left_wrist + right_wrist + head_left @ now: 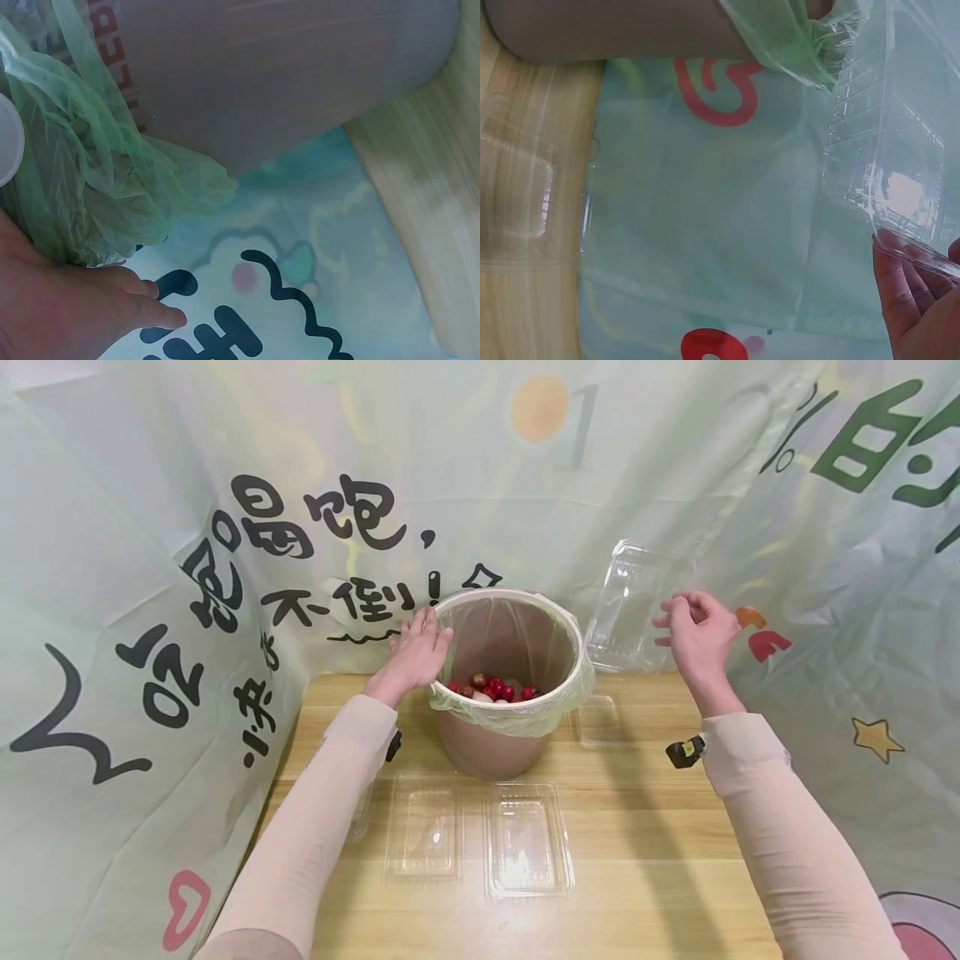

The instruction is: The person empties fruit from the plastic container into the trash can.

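My left hand [420, 652] rests on the left rim of a brown bin [491, 747], its fingers stretched out. A thin green bag [97, 180] lines the bin and hangs over its white rim beside that hand in the left wrist view. Small round red fruits [497, 687] and some paler pieces lie inside. Up to the right of the bin, my right hand [702, 631] pinches the edge of a clear plastic box [633, 602] between thumb and fingers. In the right wrist view the box [900, 150] stands tilted, with the bag's edge close to it.
Two clear plastic boxes [425, 831] lie side by side on the wooden table [615, 893] in front of the bin. Another box [362, 814] shows partly past my left sleeve, and one more [602, 722] lies right of the bin. Printed cloth [480, 460] closes in the back and sides.
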Available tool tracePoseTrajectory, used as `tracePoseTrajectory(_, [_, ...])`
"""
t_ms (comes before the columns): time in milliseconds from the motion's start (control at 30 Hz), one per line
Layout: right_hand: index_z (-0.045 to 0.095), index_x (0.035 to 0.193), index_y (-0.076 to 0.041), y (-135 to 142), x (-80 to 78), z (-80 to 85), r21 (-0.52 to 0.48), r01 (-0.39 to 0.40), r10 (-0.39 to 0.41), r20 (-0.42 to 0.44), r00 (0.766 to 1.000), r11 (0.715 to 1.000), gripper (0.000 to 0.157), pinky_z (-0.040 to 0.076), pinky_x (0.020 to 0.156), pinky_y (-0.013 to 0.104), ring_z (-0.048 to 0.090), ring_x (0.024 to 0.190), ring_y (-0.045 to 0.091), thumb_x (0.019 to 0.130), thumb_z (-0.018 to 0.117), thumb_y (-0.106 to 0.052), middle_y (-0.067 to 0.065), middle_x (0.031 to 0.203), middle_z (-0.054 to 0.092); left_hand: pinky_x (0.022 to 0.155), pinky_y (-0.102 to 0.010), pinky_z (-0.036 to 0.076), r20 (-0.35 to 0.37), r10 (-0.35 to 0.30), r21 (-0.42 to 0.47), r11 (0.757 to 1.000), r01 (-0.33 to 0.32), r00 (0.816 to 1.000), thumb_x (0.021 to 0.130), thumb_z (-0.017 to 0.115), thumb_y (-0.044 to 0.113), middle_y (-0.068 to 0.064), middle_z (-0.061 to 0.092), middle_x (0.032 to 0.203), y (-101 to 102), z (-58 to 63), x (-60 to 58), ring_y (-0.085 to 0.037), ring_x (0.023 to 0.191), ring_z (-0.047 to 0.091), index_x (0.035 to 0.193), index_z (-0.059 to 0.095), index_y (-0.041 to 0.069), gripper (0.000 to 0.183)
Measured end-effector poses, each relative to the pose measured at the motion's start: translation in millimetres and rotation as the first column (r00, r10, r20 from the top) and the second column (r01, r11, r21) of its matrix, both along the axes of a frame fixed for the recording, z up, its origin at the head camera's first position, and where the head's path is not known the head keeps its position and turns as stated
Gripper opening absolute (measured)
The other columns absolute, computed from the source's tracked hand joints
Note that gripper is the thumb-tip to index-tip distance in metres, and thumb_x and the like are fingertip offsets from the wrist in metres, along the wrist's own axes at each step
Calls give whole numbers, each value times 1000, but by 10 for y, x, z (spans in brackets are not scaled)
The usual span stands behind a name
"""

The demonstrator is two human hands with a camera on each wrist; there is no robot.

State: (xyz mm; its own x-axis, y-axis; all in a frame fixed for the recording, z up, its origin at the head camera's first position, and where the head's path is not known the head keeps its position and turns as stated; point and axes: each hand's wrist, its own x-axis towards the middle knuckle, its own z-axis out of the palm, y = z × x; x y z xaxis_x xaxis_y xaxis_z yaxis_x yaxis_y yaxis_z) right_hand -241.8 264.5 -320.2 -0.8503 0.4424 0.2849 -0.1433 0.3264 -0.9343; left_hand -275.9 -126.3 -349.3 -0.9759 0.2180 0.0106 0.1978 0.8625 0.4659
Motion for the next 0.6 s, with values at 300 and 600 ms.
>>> tracePoseTrajectory(300, [69, 115, -10, 59, 33, -172, 23, 25, -26, 38, 999, 999, 30, 59, 59, 22, 73, 77, 9, 100, 51, -30, 5, 104, 74, 117, -67, -4, 2, -1, 5, 1000, 1, 1000, 105, 11, 54, -15, -5, 167, 2, 3, 12, -46, 150, -6, 159, 1, 4, 75])
tracePoseTrajectory(600, [69, 113, -9, 97, 109, -354, 50, 25, -28, 63, 998, 998, 32, 60, 61, 23, 72, 78, 6, 101, 49, -31, 0, 101, 74, 117, -66, -5, 4, 1, 15, 1000, -1, 1000, 104, 11, 55, -14, -5, 167, -3, -8, 9, -46, 150, -8, 159, 1, 4, 75])
